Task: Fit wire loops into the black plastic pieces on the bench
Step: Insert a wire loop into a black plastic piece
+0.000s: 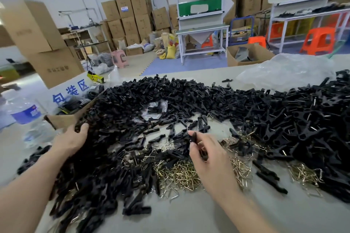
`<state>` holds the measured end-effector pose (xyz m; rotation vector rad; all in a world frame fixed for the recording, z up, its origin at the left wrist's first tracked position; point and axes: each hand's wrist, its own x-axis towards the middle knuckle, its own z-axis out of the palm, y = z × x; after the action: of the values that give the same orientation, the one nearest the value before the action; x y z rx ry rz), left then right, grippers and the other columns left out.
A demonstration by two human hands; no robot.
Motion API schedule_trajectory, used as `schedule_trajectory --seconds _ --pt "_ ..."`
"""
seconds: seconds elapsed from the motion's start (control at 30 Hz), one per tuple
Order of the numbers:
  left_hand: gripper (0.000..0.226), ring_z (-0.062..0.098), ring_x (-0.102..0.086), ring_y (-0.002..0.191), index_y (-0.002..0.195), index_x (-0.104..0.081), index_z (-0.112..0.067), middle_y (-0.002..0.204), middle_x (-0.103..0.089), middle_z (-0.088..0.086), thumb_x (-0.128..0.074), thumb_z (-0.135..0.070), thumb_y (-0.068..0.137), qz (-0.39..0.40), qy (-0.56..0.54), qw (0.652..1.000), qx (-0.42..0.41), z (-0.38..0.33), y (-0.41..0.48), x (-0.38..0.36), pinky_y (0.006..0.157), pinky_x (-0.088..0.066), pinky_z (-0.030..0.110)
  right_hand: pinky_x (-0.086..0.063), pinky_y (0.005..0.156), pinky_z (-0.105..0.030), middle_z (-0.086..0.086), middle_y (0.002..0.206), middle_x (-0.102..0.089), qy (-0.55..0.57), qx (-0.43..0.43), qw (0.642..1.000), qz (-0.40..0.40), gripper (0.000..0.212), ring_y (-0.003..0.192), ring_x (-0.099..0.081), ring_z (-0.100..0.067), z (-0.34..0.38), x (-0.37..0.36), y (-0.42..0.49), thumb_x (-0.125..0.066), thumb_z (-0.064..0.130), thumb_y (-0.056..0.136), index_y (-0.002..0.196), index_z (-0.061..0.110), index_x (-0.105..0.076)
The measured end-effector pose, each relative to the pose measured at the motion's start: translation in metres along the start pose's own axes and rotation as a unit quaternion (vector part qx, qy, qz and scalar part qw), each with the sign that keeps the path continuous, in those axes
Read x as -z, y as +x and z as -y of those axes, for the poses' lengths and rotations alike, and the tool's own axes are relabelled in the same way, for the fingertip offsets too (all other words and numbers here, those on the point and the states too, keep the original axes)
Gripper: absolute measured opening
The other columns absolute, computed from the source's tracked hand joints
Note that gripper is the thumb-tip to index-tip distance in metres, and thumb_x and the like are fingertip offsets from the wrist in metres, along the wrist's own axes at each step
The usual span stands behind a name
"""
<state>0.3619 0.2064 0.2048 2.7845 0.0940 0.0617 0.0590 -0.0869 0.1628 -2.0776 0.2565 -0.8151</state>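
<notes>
Bench [189, 217]: grey top, cut off at the lower and right edges of the view.
Black pieces [208, 96]: loose heap in a wide arc from the near left, round the far side, to the right edge. Some on the right carry bright wire.
Wire loops [180, 174]: brass-coloured pile on the bench inside the arc, just below the right hand. Smaller drifts lie to the right.
Cardboard tray [62, 119]: brown wall at the left end of the heap, with black pieces banked against it. Its floor and far side are buried.
Clear bag [158, 108]: lies in a gap in the middle of the heap and holds a few black pieces.
Open carton [248, 55]: on the floor beyond the bench. Its contents are dark and cannot be identified.
Water bottle [24, 113]: clear with a blue label, at the left edge, blurred.
Plastic sheet [284, 72]: crumpled and clear, at the far right of the bench. What lies under it does not show.
Left hand [73, 138]: rests at the tray's near corner against the heap. Its fingertips are sunk among the pieces, so the grip cannot be told.
Right hand [208, 155]: raised over the wire loops, thumb and forefinger pinching the held piece [194, 136]. A second dark shape in the palm is unclear.
</notes>
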Motion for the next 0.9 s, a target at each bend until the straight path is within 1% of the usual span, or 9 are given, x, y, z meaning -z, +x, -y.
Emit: schedule_trajectory --seconds 0.13,0.23,0.3,0.43,0.57,0.63,0.73,0.83,0.9 --pt "0.084 0.043 -0.042 0.137 0.155 -0.031 -0.016 0.154 -0.041 0.022 -0.034 -0.073 0.093 0.022 -0.052 0.998 -0.036 -0.017 -0.007 -0.014 0.112 -0.034 0.049 -0.051 0.087 -0.020 0.019 0.105 -0.056 -0.013 0.058 0.998 -0.014 0.039 0.097 -0.059 -0.001 0.006 -0.023 0.001 -0.039 0.044 0.102 0.128 0.022 -0.059" --pt "0.079 0.038 -0.046 0.135 0.156 -0.029 -0.023 0.153 -0.044 0.016 -0.035 -0.072 0.094 0.039 -0.045 0.994 -0.088 -0.046 -0.024 -0.023 0.109 -0.038 0.047 -0.054 0.084 -0.025 0.015 0.104 -0.058 -0.023 0.077 0.997 -0.017 0.038 0.095 -0.060 -0.004 0.007 -0.033 0.001 -0.040 0.043 0.103 0.130 0.023 -0.058" --pt "0.077 0.035 -0.048 0.134 0.154 -0.033 -0.028 0.150 -0.047 0.011 -0.040 -0.072 0.090 0.050 -0.050 0.986 -0.148 -0.071 -0.047 -0.032 0.109 -0.040 0.046 -0.053 0.085 -0.027 0.016 0.104 -0.057 -0.022 0.078 0.997 -0.016 0.037 0.096 -0.060 -0.005 0.004 -0.035 0.000 -0.040 0.043 0.103 0.131 0.027 -0.056" --pt "0.064 0.037 -0.048 0.129 0.147 -0.039 -0.034 0.144 -0.052 0.005 -0.048 -0.065 0.091 0.045 0.051 0.952 -0.297 -0.128 -0.098 -0.058 0.105 -0.043 0.051 -0.050 0.086 -0.019 0.023 0.105 -0.056 -0.013 0.056 0.998 -0.032 0.034 0.099 -0.060 -0.004 -0.002 -0.026 -0.001 -0.040 0.046 0.102 0.129 0.032 -0.056" --pt "0.052 0.030 -0.051 0.123 0.143 -0.042 -0.034 0.133 -0.058 0.000 -0.051 -0.053 0.095 0.033 0.057 0.932 -0.357 -0.154 -0.123 -0.064 0.094 -0.048 0.045 -0.047 0.083 -0.015 0.025 0.107 -0.056 0.021 0.018 0.998 -0.049 0.026 0.101 -0.060 -0.003 -0.006 -0.013 -0.006 -0.045 0.043 0.103 0.126 0.042 -0.055" --pt "0.041 0.030 -0.058 0.112 0.133 -0.052 -0.029 0.116 -0.066 0.002 -0.049 -0.047 0.096 0.014 0.047 0.929 -0.366 -0.155 -0.126 -0.060 0.087 -0.049 0.042 -0.049 0.078 -0.016 0.025 0.106 -0.056 0.049 -0.005 0.997 -0.062 0.025 0.095 -0.061 -0.002 -0.008 -0.004 -0.006 -0.048 0.042 0.099 0.123 0.048 -0.055" --pt "0.022 0.032 -0.063 0.090 0.094 -0.054 -0.020 0.077 -0.060 0.001 -0.049 -0.041 0.097 -0.036 0.002 0.929 -0.368 -0.151 -0.128 -0.053 0.081 -0.045 0.041 -0.050 0.074 -0.016 0.024 0.104 -0.057 0.103 -0.049 0.991 -0.063 0.025 0.091 -0.062 -0.002 -0.012 0.011 -0.006 -0.051 0.039 0.099 0.114 0.057 -0.056" --pt "0.027 0.030 -0.057 0.099 0.080 -0.047 -0.017 0.081 -0.055 0.000 -0.052 -0.037 0.097 -0.063 -0.038 0.922 -0.381 -0.151 -0.132 -0.051 0.096 -0.044 0.047 -0.049 0.076 -0.018 0.018 0.101 -0.067 0.163 -0.102 0.979 -0.072 0.029 0.088 -0.066 -0.004 -0.020 0.030 -0.010 -0.057 0.036 0.099 0.111 0.062 -0.061" --pt "0.025 0.028 -0.052 0.104 0.085 -0.053 -0.014 0.092 -0.059 0.001 -0.051 -0.036 0.098 -0.066 -0.049 0.916 -0.392 -0.157 -0.138 -0.052 0.091 -0.044 0.042 -0.051 0.073 -0.018 0.015 0.099 -0.071 0.185 -0.114 0.974 -0.070 0.030 0.085 -0.069 -0.006 -0.025 0.041 -0.013 -0.059 0.034 0.099 0.111 0.062 -0.063"
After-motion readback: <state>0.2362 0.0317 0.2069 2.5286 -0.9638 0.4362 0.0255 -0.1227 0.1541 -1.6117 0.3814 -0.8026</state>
